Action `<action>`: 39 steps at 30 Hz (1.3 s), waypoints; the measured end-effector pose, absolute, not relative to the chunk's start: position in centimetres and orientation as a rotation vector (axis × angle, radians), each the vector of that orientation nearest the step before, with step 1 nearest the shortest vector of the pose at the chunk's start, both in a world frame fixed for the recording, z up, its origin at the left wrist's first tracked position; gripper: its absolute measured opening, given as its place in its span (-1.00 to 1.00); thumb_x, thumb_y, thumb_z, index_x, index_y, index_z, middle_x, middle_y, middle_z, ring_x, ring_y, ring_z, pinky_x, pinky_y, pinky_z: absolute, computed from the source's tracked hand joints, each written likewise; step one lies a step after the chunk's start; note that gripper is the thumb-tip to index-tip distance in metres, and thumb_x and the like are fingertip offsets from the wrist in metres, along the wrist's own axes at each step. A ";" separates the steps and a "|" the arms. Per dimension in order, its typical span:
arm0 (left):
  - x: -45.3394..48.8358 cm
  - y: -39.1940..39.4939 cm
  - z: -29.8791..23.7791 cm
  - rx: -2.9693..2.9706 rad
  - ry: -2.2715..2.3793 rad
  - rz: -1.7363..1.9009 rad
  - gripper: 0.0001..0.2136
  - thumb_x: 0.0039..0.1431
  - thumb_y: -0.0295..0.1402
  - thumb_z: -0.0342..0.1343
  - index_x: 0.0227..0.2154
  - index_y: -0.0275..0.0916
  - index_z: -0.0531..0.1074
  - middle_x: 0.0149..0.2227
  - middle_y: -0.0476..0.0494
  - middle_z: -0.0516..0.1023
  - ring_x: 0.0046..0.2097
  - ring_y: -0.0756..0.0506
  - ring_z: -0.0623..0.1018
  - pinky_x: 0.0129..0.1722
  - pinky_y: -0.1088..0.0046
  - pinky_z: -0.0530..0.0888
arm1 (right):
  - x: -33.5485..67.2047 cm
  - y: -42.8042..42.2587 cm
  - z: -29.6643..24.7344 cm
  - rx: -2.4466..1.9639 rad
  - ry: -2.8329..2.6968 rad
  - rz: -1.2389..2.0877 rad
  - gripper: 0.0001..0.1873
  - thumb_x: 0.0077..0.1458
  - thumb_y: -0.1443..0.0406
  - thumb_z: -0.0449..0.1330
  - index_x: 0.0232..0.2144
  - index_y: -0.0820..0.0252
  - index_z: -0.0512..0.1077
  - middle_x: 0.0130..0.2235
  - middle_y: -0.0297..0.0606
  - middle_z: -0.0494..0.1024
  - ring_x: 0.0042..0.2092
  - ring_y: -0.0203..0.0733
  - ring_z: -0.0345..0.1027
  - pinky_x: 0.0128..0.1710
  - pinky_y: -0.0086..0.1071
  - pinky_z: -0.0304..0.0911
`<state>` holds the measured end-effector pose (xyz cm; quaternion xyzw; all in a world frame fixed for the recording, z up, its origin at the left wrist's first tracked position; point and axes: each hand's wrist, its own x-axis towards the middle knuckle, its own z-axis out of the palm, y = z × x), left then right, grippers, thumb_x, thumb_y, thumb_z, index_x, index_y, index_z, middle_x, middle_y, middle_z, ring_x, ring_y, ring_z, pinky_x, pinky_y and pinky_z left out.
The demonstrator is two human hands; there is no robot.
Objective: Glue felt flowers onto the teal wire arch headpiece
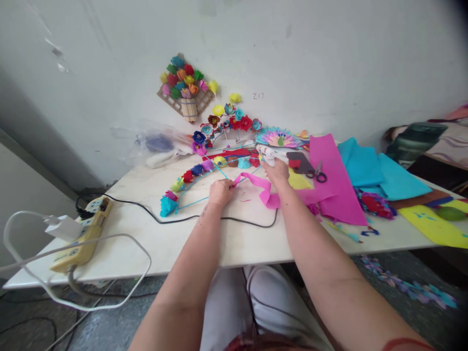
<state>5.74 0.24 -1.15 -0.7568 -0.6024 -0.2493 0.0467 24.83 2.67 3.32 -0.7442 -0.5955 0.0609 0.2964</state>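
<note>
My left hand (pixel 221 192) is closed over the table, its fingertips pinching one end of a pink crepe paper strip (pixel 268 187). A thin blue stem (pixel 218 168) meets the same fingertips; whether it is gripped too, I cannot tell. My right hand (pixel 277 171) is wrapped round a white glue gun (pixel 268 153), whose tip points left. Behind both hands curves a blue arc (pixel 190 187) lined with crepe paper flowers in several colours. A turquoise flower (pixel 168 205) sits at its left end.
On the left lies a yellow power strip (pixel 82 234) with a white charger (pixel 64 227); a black cord (pixel 183 220) crosses the table. Scissors (pixel 318 173) rest on pink paper (pixel 338 180), beside turquoise sheets (pixel 380 170). Finished flowers (pixel 237 122) stand at the wall.
</note>
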 end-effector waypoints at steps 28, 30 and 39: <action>5.5 0.0 -0.8 -2.140 -1.911 -0.842 -0.77 -0.02 -0.41 -0.01 -0.31 -0.05 0.48 -0.28 -0.02 0.53 -0.22 -0.05 0.46 -0.27 0.47 0.32 | 26.5 3.4 1.1 -2.139 -1.394 0.014 -0.62 -0.02 0.09 0.01 -0.23 0.19 0.36 -0.26 -0.09 0.46 -0.18 -0.04 0.33 -0.28 -0.28 0.20; 5.5 0.0 -0.8 -2.147 -1.903 -0.847 -0.77 -0.02 -0.42 -0.01 -0.32 -0.05 0.49 -0.28 -0.01 0.53 -0.21 -0.05 0.46 -0.26 0.48 0.32 | 26.5 3.4 1.0 -2.138 -1.409 0.005 -0.62 -0.01 0.09 0.00 -0.23 0.19 0.36 -0.25 -0.09 0.46 -0.18 -0.03 0.33 -0.28 -0.26 0.21; 5.5 -0.2 -0.7 -2.163 -1.905 -0.862 -0.75 -0.03 -0.42 -0.01 -0.30 -0.05 0.48 -0.27 0.00 0.53 -0.20 -0.05 0.46 -0.24 0.47 0.32 | 26.4 3.5 1.0 -2.149 -1.461 0.016 -0.63 -0.01 0.09 0.00 -0.21 0.16 0.36 -0.23 -0.09 0.45 -0.15 -0.02 0.31 -0.27 -0.23 0.20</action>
